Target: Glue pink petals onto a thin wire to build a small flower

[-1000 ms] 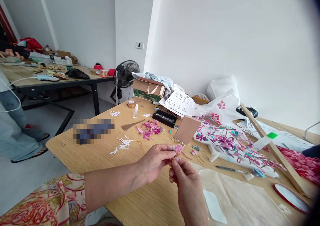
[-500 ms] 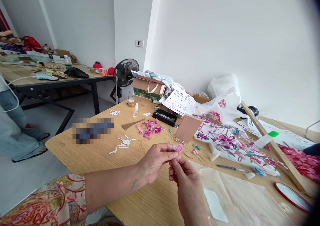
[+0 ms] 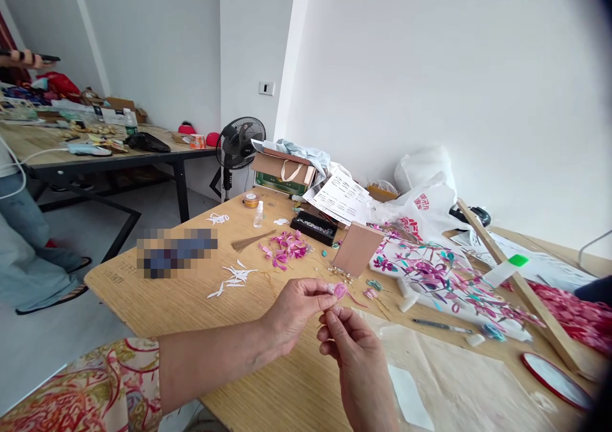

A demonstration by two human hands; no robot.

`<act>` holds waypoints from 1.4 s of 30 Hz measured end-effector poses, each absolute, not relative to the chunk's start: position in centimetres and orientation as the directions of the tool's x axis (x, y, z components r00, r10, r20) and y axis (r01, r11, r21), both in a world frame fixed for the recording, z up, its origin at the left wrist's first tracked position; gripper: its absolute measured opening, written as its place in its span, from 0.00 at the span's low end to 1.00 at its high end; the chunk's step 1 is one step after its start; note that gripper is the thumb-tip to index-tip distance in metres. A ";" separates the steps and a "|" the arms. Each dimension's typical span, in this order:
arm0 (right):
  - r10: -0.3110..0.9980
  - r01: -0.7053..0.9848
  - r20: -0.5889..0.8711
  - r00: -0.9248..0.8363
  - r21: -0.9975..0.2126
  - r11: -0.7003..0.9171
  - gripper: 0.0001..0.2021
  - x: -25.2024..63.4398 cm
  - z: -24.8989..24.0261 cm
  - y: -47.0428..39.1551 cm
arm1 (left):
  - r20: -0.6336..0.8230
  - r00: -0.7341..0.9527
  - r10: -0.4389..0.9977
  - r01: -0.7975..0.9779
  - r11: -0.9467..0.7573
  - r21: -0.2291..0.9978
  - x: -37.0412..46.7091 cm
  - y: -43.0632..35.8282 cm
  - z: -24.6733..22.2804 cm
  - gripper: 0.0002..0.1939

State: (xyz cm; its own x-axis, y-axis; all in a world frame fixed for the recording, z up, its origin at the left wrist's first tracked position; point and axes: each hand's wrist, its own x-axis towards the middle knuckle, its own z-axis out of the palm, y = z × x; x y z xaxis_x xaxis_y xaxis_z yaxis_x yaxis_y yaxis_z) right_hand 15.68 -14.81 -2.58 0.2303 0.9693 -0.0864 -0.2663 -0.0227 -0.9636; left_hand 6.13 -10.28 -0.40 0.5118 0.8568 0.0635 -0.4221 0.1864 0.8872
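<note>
My left hand (image 3: 294, 314) is closed, pinching a small pink petal (image 3: 340, 290) between thumb and fingertips above the wooden table. Just below it, my right hand (image 3: 361, 355) is closed too, thumb against forefinger, at the petal's lower end. Whatever thin part sits between the right fingertips is too small to make out. Beyond the hands lie a heap of loose pink petals (image 3: 287, 248), several white petal strips (image 3: 236, 273) and a small pink flower piece (image 3: 370, 294) with thin wire stems.
An upright wooden block (image 3: 356, 250) stands behind the hands. To the right are pink-and-teal flower sprays (image 3: 430, 273), a pen (image 3: 440, 325), a wooden bar (image 3: 521, 288) and a red-rimmed round mirror (image 3: 557, 381). A spray bottle (image 3: 259, 215) and black tray (image 3: 314, 227) stand farther back.
The petal has tipped a little, and both hands have shifted slightly left in view. At the far left, another person's hand with a dark flat object shows higher up.
</note>
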 end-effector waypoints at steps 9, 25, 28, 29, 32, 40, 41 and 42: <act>0.953 -0.062 -0.050 0.300 -0.998 -0.033 0.15 19.7 0.8 -15.5 | 0.053 0.492 0.869 -0.344 0.138 0.929 5.8 -10.8 0.8 0.11; 0.984 0.109 -0.159 0.083 -0.980 -0.168 0.12 20.8 3.1 -14.9 | 0.052 0.609 0.792 -0.224 0.109 0.969 5.9 -10.9 0.7 0.08; 0.983 0.075 -0.169 0.070 -0.982 -0.174 0.11 21.1 3.0 -14.9 | 0.029 0.612 0.790 -0.207 0.125 0.970 6.0 -10.9 0.8 0.08; 0.985 0.070 -0.160 0.070 -0.984 -0.165 0.11 21.2 2.9 -14.9 | 0.023 0.615 0.788 -0.199 0.127 0.972 6.1 -10.9 0.8 0.08; 0.989 0.110 -0.075 0.130 -0.990 -0.089 0.11 21.1 2.3 -14.9 | 0.016 0.626 0.779 -0.183 0.127 0.975 6.3 -10.8 0.7 0.08; 0.957 0.249 0.047 0.287 -0.968 -0.027 0.11 20.7 0.4 -15.2 | -0.016 0.636 0.772 -0.182 0.170 0.969 6.8 -10.2 -0.1 0.11; 0.963 0.182 0.012 0.268 -0.983 -0.038 0.11 20.8 0.5 -15.3 | -0.017 0.643 0.766 -0.177 0.170 0.970 6.8 -10.2 0.0 0.11; 0.965 0.115 -0.021 0.260 -0.992 -0.053 0.11 21.0 0.7 -15.4 | -0.022 0.651 0.759 -0.170 0.174 0.970 6.7 -10.1 0.2 0.11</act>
